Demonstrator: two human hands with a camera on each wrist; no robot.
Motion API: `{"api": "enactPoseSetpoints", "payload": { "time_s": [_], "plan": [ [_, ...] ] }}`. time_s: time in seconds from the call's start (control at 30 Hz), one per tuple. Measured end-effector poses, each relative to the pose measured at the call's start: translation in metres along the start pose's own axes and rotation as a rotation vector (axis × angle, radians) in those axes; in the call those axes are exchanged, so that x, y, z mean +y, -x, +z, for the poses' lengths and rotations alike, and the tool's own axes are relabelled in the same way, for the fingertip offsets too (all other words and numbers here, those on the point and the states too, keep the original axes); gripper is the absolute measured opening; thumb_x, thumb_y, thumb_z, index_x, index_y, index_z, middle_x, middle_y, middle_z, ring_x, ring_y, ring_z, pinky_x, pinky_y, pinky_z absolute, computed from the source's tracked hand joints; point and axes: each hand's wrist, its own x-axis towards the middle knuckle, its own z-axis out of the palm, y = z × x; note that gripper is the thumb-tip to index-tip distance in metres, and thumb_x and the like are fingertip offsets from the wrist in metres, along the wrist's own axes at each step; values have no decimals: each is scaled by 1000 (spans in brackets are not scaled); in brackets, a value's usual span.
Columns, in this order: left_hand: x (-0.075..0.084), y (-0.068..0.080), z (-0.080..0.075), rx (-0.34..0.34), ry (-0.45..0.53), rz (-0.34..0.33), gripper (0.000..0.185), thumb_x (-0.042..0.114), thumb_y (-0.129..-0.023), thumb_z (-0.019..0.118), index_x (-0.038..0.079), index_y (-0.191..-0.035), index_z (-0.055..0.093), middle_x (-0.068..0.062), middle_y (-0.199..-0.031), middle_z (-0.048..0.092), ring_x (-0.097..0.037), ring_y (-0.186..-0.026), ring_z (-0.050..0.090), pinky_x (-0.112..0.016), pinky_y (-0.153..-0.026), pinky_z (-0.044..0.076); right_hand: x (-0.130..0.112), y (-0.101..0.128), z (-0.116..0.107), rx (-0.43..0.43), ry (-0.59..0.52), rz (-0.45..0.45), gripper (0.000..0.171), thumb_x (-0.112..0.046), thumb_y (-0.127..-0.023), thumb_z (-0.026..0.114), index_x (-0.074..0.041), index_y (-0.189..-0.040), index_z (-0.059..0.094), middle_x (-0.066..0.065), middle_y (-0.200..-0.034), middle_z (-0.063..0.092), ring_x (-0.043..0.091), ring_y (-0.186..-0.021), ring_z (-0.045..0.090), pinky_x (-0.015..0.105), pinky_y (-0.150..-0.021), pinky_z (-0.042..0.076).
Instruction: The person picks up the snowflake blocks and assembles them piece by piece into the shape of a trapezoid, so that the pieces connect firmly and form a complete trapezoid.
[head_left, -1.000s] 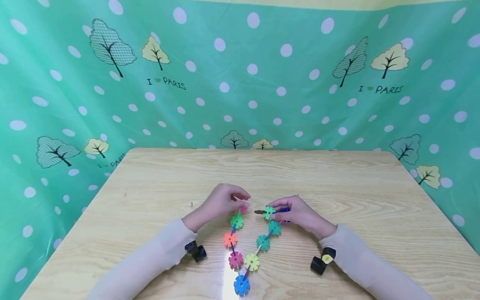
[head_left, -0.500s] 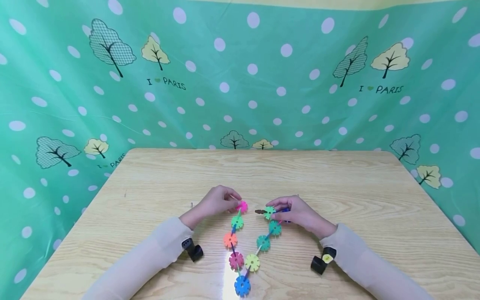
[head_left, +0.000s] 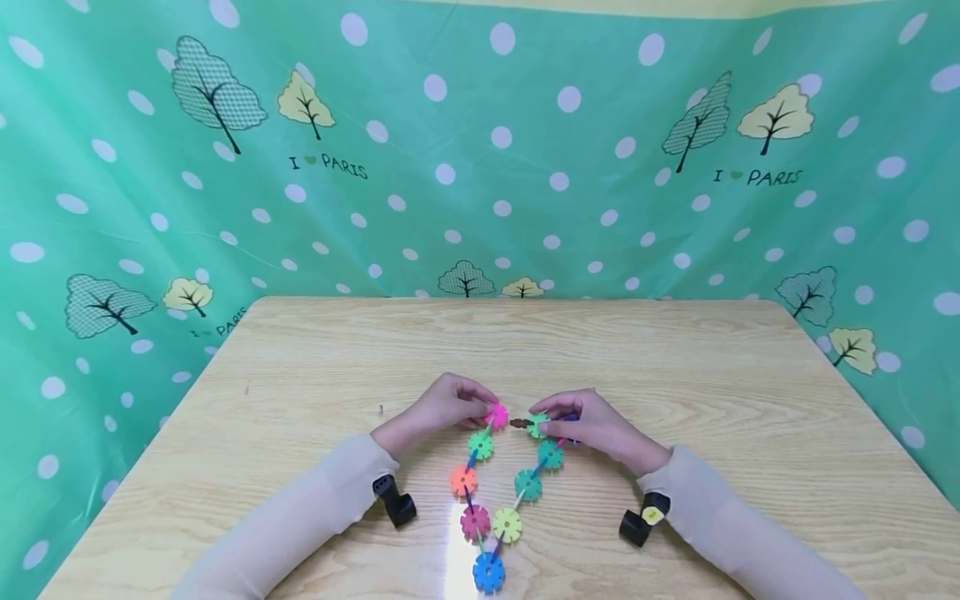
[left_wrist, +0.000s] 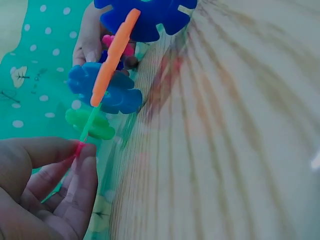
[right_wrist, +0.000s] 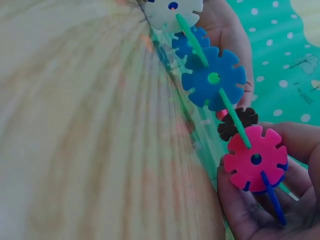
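Notched plastic snowflake discs form a V-shaped chain, joined edge to edge, with a blue disc (head_left: 489, 573) at its near end. My left hand (head_left: 446, 403) pinches the pink disc (head_left: 498, 415) that ends the left branch; in the left wrist view it shows edge-on between thumb and fingertips. My right hand (head_left: 590, 423) holds the right branch by its far end, fingers around a green disc (head_left: 537, 425) and a dark blue disc (head_left: 572, 427). A brown disc (head_left: 519, 423) juts from there, edge-on, toward the pink disc, with a narrow gap between them.
The chain's other discs, among them an orange disc (head_left: 463, 480) and a pale yellow disc (head_left: 507, 525), lie between my forearms. The wooden table (head_left: 360, 342) reaches back to a dotted green curtain (head_left: 495, 192). Black wrist cameras hang under both sleeves.
My left fingers have taken a fresh grip on the pink disc, then moved right with it, closing the distance to the brown disc. My right hand has stayed nearly still.
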Motion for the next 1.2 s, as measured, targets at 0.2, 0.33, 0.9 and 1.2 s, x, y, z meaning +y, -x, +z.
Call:
{"api": "enactPoseSetpoints", "payload": {
  "time_s": [0.2,0.33,0.9,1.2],
  "plan": [
    [2,2,1,-26,28,3,21,2,-88,61,-6,-106,66,-14,-91,70,-15,-71,67,-31,-70,58,0,0,1,20,-17,1,33,-21,-86,69,-4,-114,66,6,-88,65,13,-65,57,21,-50,45],
    [1,2,2,-46,39,15,21,1,-87,61,-7,-106,66,-16,-94,70,-14,-71,66,-30,-70,58,0,3,1,40,-36,-6,32,-18,-87,68,0,-114,65,8,-87,65,14,-68,59,22,-53,49],
    [-2,-2,9,-116,99,-7,21,0,-87,62,-8,-106,66,-15,-93,71,-12,-68,66,-29,-68,58,2,3,0,74,-3,3,29,-18,-87,68,-4,-111,67,7,-89,66,17,-72,58,23,-56,48],
    [-1,-6,13,-94,82,-14,21,3,-88,62,-4,-106,67,-12,-96,70,-13,-71,66,-29,-71,57,-4,2,0,44,23,-25,22,-17,-84,71,-6,-102,72,8,-84,66,10,-61,49,20,-50,43]
  ]
}}
